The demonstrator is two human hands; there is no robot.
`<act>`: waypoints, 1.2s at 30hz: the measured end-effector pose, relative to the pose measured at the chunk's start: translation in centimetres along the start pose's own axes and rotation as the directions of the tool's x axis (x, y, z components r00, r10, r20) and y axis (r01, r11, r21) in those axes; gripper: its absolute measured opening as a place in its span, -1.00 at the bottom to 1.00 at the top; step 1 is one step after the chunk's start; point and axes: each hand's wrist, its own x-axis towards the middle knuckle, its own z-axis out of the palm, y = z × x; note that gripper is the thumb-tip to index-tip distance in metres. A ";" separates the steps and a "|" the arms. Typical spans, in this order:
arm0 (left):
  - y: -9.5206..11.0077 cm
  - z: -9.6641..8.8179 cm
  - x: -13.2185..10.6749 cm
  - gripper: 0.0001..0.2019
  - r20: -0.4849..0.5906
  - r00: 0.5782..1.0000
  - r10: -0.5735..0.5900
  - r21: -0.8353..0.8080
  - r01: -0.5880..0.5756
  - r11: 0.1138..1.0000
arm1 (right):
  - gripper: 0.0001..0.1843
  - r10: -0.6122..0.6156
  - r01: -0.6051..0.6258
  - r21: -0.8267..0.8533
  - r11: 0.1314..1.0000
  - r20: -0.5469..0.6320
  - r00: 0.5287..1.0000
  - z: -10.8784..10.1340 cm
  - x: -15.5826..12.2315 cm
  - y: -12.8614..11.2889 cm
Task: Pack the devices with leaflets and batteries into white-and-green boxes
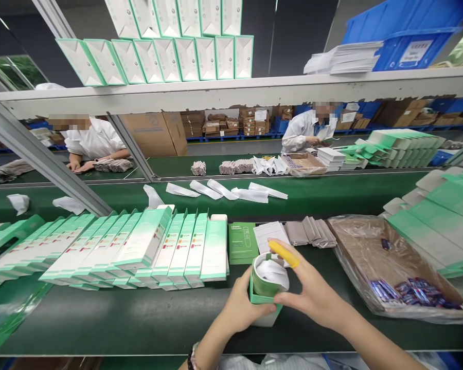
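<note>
My left hand is wrapped round a small green-and-white carton, which stands upright at the front of the bench with its open end up. A curled green booklet sticks out of that opening, with a white packet inside the curl. My right hand grips the booklet at its right side, thumb near the carton's rim and index finger over the top. That index finger wears a yellow finger cover. How deep the booklet sits in the carton is hidden.
A flat green booklet, a white sheet and grey pouches lie behind my hands. Cartons line the left. A plastic-lined tray with batteries is right. Beyond the green conveyor, two people work.
</note>
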 end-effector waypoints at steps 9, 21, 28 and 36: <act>-0.7 0.9 0.4 -0.40 0.009 1.000 0.022 0.001 -0.022 1.000 | -0.58 -0.355 0.269 -0.406 0.873 -0.151 0.923 2.4 -1.4 1.9; -1.2 1.8 -0.6 -0.42 -0.094 0.989 0.114 0.095 -0.105 0.990 | -0.74 -0.113 -0.006 -0.668 0.744 -0.135 0.984 2.8 -2.8 -2.2; -2.5 1.4 -1.1 -0.47 -0.086 0.996 0.032 0.142 -0.020 0.990 | -0.68 0.033 -0.287 -0.449 0.846 -0.493 0.869 -5.0 -6.4 5.2; -4.0 1.0 -1.1 -0.46 -0.062 0.996 0.066 0.152 -0.056 0.987 | -0.83 0.562 -0.832 -0.468 0.299 -0.618 0.550 -18.9 -12.0 21.6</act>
